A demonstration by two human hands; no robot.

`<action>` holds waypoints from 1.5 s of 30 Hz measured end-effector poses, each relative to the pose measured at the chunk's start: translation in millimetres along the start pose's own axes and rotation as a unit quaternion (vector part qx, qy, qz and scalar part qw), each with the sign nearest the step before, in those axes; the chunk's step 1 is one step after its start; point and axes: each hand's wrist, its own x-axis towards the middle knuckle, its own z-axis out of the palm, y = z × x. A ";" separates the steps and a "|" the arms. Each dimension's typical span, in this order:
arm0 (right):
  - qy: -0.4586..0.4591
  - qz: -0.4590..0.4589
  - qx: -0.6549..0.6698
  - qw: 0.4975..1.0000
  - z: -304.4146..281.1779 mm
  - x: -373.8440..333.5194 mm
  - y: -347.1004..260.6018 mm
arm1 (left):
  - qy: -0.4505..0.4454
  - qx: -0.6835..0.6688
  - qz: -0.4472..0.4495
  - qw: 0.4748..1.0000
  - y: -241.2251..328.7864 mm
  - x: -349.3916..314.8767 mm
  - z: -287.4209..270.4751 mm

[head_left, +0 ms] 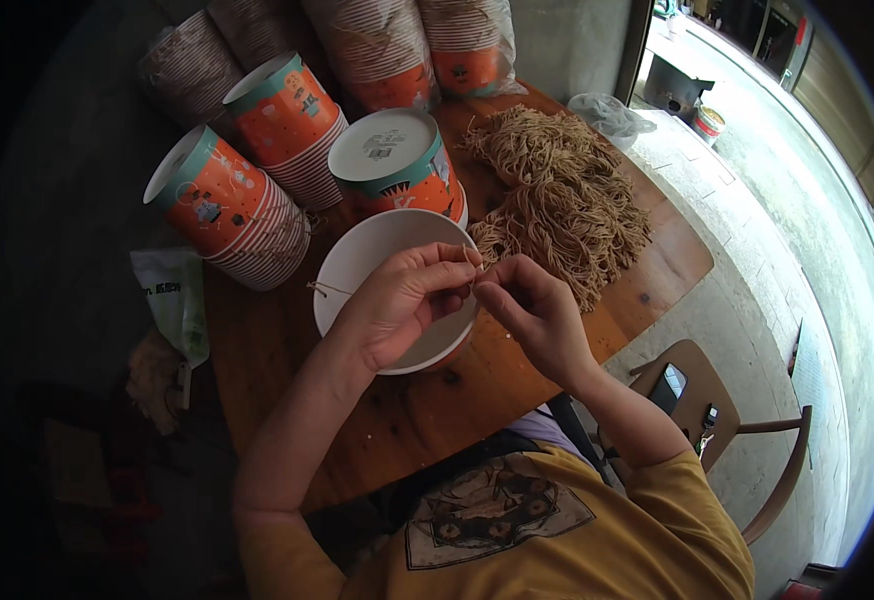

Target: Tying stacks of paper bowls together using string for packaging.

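A large white-lined paper bucket (365, 250) stands mouth up on the table in front of me. A short end of tan cord (331, 289) pokes through its left wall near the rim. Over the bucket's right side, my left hand (407, 300) pinches a thin cord between thumb and fingertips. My right hand (539, 315) meets it there, its fingers closed on the same cord near the bucket's right rim. The cord's exact path between the fingertips is partly hidden. Just beyond my right hand lies a heap of tan cords (567, 190).
Upside-down stacks of orange and teal paper buckets (232, 205) crowd the wooden table's (672, 255) left and back. Plastic-wrapped stacks (377, 60) stand behind. A white and green bag (172, 300) hangs at the left edge. A chair (702, 385) on the right holds a phone (669, 387).
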 end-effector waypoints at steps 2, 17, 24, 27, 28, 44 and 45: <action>-0.012 0.044 0.010 0.999 0.4 -3.1 -4.8 | -0.012 0.008 0.005 1.000 -0.3 0.1 -0.4; -0.141 -0.315 -0.329 0.879 -38.0 48.4 -15.4 | -0.029 0.125 0.009 0.992 0.6 -0.4 1.8; -0.165 -0.332 -0.290 0.882 -41.9 51.4 -17.2 | -0.044 0.101 -0.011 0.994 5.7 -3.2 -1.2; -0.219 -0.169 -0.190 0.942 -43.0 46.7 -17.1 | -0.036 0.124 -0.018 0.991 6.3 -3.5 -0.6; -0.224 -0.094 -0.114 0.963 -42.6 46.4 -12.3 | -0.033 0.135 -0.020 0.990 6.0 -3.8 0.2; -0.273 0.033 0.017 0.961 -43.3 49.5 -10.4 | -0.052 0.129 0.002 0.990 2.4 -7.6 0.2; -0.273 0.033 0.017 0.961 -43.7 48.6 -11.0 | -0.052 0.129 0.002 0.990 2.4 -7.8 -0.6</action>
